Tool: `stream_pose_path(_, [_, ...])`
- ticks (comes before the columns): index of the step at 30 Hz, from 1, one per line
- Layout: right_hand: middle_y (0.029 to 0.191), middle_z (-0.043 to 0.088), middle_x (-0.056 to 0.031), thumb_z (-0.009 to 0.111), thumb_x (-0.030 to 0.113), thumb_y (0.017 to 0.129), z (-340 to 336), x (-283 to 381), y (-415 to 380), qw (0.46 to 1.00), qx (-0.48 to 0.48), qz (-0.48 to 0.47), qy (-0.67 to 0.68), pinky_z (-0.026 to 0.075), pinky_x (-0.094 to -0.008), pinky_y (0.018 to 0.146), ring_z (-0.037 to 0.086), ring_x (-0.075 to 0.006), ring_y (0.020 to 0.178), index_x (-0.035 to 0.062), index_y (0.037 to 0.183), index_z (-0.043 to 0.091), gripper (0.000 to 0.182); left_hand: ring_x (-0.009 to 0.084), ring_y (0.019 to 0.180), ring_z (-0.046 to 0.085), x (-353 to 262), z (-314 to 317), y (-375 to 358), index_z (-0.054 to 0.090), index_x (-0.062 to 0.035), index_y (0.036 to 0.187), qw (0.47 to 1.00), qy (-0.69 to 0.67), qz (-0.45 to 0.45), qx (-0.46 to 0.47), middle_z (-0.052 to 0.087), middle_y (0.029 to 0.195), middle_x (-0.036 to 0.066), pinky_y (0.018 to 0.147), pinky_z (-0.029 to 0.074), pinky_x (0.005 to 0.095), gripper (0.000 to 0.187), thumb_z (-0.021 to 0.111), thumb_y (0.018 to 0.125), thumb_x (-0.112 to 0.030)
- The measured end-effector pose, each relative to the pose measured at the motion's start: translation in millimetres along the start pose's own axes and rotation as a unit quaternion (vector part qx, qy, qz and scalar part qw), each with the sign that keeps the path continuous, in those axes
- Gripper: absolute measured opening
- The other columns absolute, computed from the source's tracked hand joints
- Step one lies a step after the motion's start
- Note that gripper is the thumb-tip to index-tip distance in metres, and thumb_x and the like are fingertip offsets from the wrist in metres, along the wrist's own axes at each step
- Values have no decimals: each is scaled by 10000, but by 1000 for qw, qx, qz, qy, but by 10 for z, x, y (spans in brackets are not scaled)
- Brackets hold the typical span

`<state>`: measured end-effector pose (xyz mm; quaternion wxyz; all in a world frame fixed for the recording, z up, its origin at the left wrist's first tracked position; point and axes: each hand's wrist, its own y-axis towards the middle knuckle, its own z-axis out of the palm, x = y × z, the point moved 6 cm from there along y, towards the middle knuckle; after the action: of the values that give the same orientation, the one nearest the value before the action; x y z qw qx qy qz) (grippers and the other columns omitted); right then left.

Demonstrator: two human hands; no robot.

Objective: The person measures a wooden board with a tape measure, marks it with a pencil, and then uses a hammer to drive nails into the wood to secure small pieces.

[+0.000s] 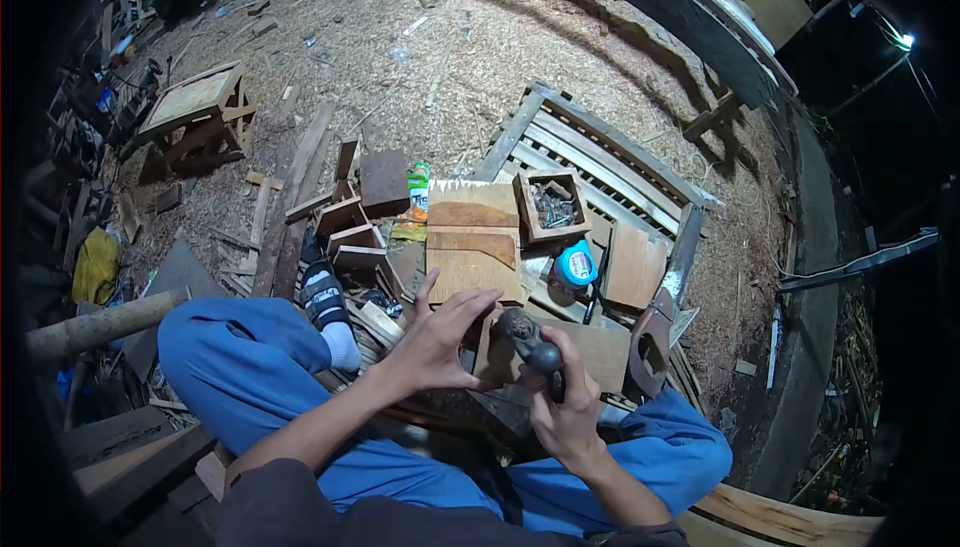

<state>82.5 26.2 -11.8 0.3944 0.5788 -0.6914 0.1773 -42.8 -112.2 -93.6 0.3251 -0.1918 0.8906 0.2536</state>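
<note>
Your right hand (568, 409) is clamped around the handle of a hammer (530, 339), whose long axis runs from your fist at the near right up and leftward to its dark head, which points far-left and rests over the small wooden piece (592, 347) lying across your lap. Your left hand (437, 339) sits just left of the hammer head, fingers spread and pinching at the left edge of that same piece, so the two hands are close together but not touching. Beyond them lie a stack of boards (472, 247), a box of nails (550, 205) and a blue tape roll (576, 265).
</note>
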Motion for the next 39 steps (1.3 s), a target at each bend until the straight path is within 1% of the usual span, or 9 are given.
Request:
stream_pose_path(5, [1185,716,-246,763,-46,876,-121,76,-173,997,-54,-53,21,605,-415,799,767,-398,962,17,1450,500,635,243,1427,540,-45,-6,20,369,-93,1611,1000,-5,-11,9,588,1463,108,1285,6,646,1239,953,601,-510])
stream_pose_path(7, [1115,696,-181,695,-2,965,-222,221,-270,973,-141,-180,22,575,-356,787,721,-243,906,31,1448,481,530,238,1433,531,-36,-15,-1,358,-100,1616,1000,-10,-15,3,579,1478,101,1287,15,656,1248,955,593,-490])
stream_pose_path(8, [1122,702,-195,700,-9,953,-193,211,-254,967,-143,-202,65,576,-357,773,741,-260,922,49,1459,469,559,239,1435,530,-32,-18,2,359,-96,1615,1000,-14,-14,5,578,1480,102,1286,14,655,1240,950,604,-503])
stream_pose_path(12, [1108,738,-224,697,-81,876,33,-39,-61,997,8,55,50,595,-419,827,774,-364,950,63,1491,486,666,256,1426,549,-16,-7,-2,391,-84,1592,1000,3,-7,10,598,1443,123,1281,14,623,1222,956,602,-522])
stream_pose_path(19, [1177,714,-254,732,-56,864,-64,57,-75,999,10,22,30,602,-430,806,768,-399,951,36,1466,514,647,261,1437,539,-29,0,-17,377,-84,1601,1000,-10,-13,4,586,1461,127,1281,12,629,1233,947,601,-526])
stream_pose_path(25, [1144,721,-271,791,-30,830,-227,133,-276,963,-188,-191,39,615,-443,776,775,-399,932,-46,1374,540,600,236,1436,527,-48,-11,0,362,-86,1610,1000,-13,-6,-1,573,1485,107,1286,35,649,1203,935,640,-507])
stream_pose_path(27, [1192,711,-264,739,-19,894,-4,42,-40,999,21,12,-25,605,-452,812,759,-420,1030,37,1451,515,603,237,1437,529,-24,-18,-12,360,-91,1611,1000,-13,-7,16,573,1488,105,1285,37,650,1219,940,613,-480])
stream_pose_path(29, [1220,704,-256,702,-29,919,30,-12,11,997,8,63,42,596,-450,844,743,-423,1075,82,1485,501,611,238,1438,530,-42,-2,18,359,-96,1613,999,-12,0,33,572,1490,103,1284,39,651,1236,946,585,-454])
stream_pose_path(39, [1190,712,-235,738,-23,915,-167,119,39,999,-49,-18,-2,597,-404,795,768,-357,965,59,1485,501,622,239,1436,533,-66,-21,8,351,-97,1619,1000,-13,-11,10,574,1487,103,1282,38,654,1221,940,624,-489])
